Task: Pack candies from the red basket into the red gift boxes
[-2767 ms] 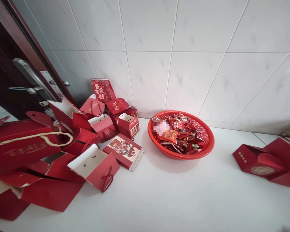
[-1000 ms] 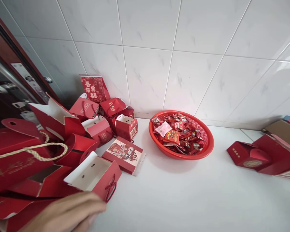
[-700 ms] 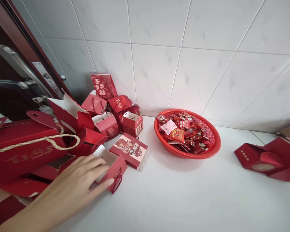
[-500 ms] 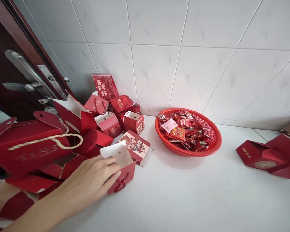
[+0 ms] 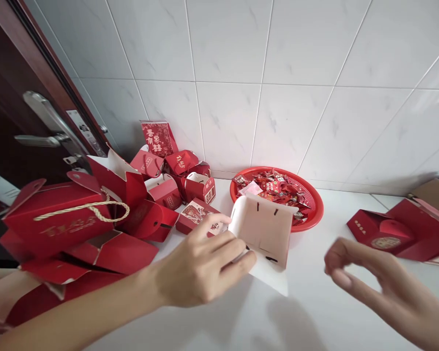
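My left hand (image 5: pixel 212 263) grips the near left edge of an open-topped gift box (image 5: pixel 265 231) and holds it above the table. The box is tilted, so its pale inside, small dark slots and the ends of a dark cord show. It partly covers a red plastic basket (image 5: pixel 316 212) heaped with small red-wrapped packets (image 5: pixel 278 187). To the right of the box, apart from it, my right hand (image 5: pixel 380 292) hovers with thumb and forefinger loosely curved and nothing seen in it. A flat printed red box (image 5: pixel 193 214) lies behind my left hand.
Several red gift boxes (image 5: pixel 164 190) crowd the left, with a large rope-handled one (image 5: pixel 54 214) in front. A person's forearm (image 5: pixel 7 287) shows beside them. More red boxes (image 5: pixel 382 231) stand at right. A tiled wall (image 5: pixel 227 117) and a door handle (image 5: pixel 44 139) lie behind.
My left hand has lifted the gift box off the table and carried it right, tipping its inside into view. My right hand has come in from the right. The view has shifted slightly.
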Demonstrator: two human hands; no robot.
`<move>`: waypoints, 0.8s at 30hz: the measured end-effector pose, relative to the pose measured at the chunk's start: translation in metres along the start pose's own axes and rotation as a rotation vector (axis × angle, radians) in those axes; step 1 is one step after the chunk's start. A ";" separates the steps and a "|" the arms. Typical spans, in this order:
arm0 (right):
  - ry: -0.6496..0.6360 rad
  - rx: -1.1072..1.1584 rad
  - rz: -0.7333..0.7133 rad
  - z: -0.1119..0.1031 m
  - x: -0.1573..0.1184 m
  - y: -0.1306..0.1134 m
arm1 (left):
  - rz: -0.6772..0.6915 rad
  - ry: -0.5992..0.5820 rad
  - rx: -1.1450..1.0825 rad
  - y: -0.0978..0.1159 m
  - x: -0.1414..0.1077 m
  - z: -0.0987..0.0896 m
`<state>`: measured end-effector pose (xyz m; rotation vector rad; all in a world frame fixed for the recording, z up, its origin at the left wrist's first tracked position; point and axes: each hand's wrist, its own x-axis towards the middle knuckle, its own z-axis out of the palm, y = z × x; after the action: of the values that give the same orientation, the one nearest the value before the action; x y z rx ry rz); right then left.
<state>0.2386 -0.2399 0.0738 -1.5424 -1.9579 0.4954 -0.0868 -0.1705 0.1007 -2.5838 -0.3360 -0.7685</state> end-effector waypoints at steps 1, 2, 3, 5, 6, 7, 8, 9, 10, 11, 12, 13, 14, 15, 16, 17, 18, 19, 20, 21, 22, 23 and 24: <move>-0.011 0.012 -0.015 0.003 0.016 -0.013 | -0.016 0.033 0.005 0.007 0.000 0.009; 0.016 0.011 -0.019 0.007 0.029 -0.024 | -0.022 0.053 0.001 0.014 0.000 0.017; 0.022 0.006 0.002 0.012 0.040 -0.033 | -0.050 0.060 -0.006 0.020 0.000 0.024; -0.066 -0.001 0.047 0.023 0.053 -0.045 | -0.062 0.079 -0.010 0.030 -0.002 0.035; -0.114 0.017 0.059 0.027 0.055 -0.048 | -0.063 0.076 -0.013 0.033 -0.004 0.039; -0.143 0.037 0.063 0.030 0.055 -0.050 | -0.060 0.076 -0.022 0.036 -0.005 0.041; -0.163 0.062 0.059 0.031 0.053 -0.050 | -0.062 0.076 -0.031 0.038 -0.007 0.042; -0.174 0.089 0.052 0.030 0.049 -0.050 | -0.066 0.077 -0.045 0.040 -0.010 0.042; -0.187 0.120 0.048 0.028 0.046 -0.050 | -0.076 0.078 -0.061 0.042 -0.012 0.041; -0.210 0.157 0.049 0.025 0.042 -0.048 | -0.091 0.079 -0.078 0.044 -0.015 0.040; -0.242 0.198 0.062 0.022 0.039 -0.047 | -0.102 0.074 -0.101 0.047 -0.018 0.039; -0.278 0.242 0.084 0.020 0.036 -0.044 | -0.108 0.068 -0.129 0.049 -0.020 0.037; -0.312 0.287 0.110 0.018 0.034 -0.041 | -0.112 0.060 -0.162 0.051 -0.022 0.036; -0.339 0.331 0.139 0.018 0.033 -0.038 | -0.116 0.051 -0.198 0.052 -0.024 0.036; -0.361 0.376 0.167 0.019 0.033 -0.034 | -0.133 0.040 -0.234 0.052 -0.025 0.037; -0.382 0.424 0.192 0.021 0.035 -0.029 | -0.158 0.024 -0.277 0.051 -0.026 0.038; -0.406 0.478 0.213 0.023 0.037 -0.024 | -0.193 0.007 -0.327 0.048 -0.027 0.039; -0.428 0.536 0.233 0.027 0.039 -0.019 | -0.241 -0.012 -0.388 0.044 -0.027 0.042; -0.450 0.593 0.252 0.032 0.042 -0.014 | -0.280 -0.030 -0.467 0.039 -0.027 0.044; -0.470 0.642 0.274 0.036 0.044 -0.009 | -0.325 -0.037 -0.549 0.034 -0.026 0.046; -0.483 0.684 0.296 0.041 0.046 -0.004 | -0.378 -0.031 -0.620 0.028 -0.026 0.047; -0.502 0.716 0.312 0.046 0.048 0.001 | -0.425 -0.016 -0.669 0.023 -0.026 0.049; -0.521 0.737 0.320 0.051 0.050 0.006 | -0.471 0.003 -0.700 0.018 -0.025 0.050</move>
<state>0.2018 -0.1870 0.0427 -1.2941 -1.5533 1.6756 -0.0782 -0.1657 0.0425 -3.1922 -0.8185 -1.2267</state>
